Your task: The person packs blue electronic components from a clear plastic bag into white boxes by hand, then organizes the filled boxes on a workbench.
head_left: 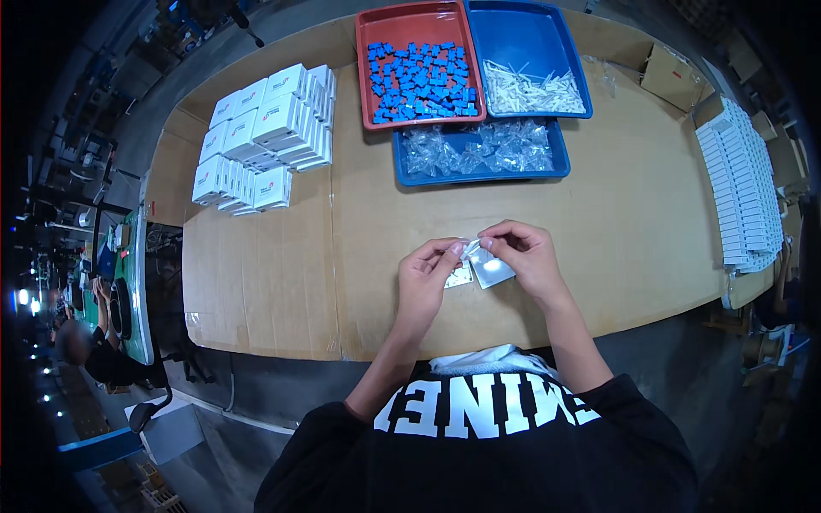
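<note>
Over the near middle of the cardboard-topped table, my left hand (428, 272) and my right hand (530, 259) meet with thumbs and fingertips pinched together. Between the fingertips is a crinkled, see-through plastic bag (471, 247), partly covered by the fingers. Just below the right fingertips shows a pale grey, shiny flat square (493, 269); whether it is inside the bag or under it I cannot tell. By the left fingers a smaller whitish flat piece (460, 276) with small marks is half hidden.
Across the table stand a red tray (416, 17) of small blue parts, a blue tray (517, 26) of white sticks and a blue tray (481, 177) of clear bags. White boxes (256, 128) are stacked left, more white boxes (740, 184) right. Someone (103, 342) works far left.
</note>
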Tool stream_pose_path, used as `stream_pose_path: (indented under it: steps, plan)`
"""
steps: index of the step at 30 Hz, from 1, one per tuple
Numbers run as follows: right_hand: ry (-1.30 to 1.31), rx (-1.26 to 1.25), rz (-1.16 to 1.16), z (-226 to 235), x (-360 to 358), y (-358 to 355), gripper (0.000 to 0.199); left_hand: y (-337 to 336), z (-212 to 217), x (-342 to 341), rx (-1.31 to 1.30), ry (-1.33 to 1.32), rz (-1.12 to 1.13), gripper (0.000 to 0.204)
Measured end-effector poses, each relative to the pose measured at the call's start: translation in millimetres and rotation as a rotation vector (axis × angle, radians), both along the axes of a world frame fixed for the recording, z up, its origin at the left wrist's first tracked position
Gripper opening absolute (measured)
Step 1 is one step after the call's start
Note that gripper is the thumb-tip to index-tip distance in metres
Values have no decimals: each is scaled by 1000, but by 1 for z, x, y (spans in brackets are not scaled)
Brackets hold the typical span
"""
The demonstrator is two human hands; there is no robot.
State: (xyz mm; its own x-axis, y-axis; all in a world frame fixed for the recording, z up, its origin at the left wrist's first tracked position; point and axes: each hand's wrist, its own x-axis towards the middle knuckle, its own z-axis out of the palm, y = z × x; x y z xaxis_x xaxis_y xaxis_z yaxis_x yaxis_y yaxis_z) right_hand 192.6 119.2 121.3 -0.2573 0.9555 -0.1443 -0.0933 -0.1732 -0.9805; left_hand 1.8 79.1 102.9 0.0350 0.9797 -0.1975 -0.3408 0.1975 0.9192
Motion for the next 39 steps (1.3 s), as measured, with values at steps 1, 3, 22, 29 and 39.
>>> stream_pose_path:
  steps: [1,3,22,29,39]
  plan:
    - [-66,36,-3,0,0,-1,12,0,1,2,0,-9,24,23]
    - [-13,53,-17,1,-2,0,11,3,6,6,2,-22,49,23]
    - [196,-18,-105,-4,3,25,13,34,20,20,-152,-228,103,20]
    - [128,41,-49,0,7,24,11,35,20,17,-75,-222,62,13]
    - [48,254,-133,3,-3,12,16,24,22,21,185,36,97,23]
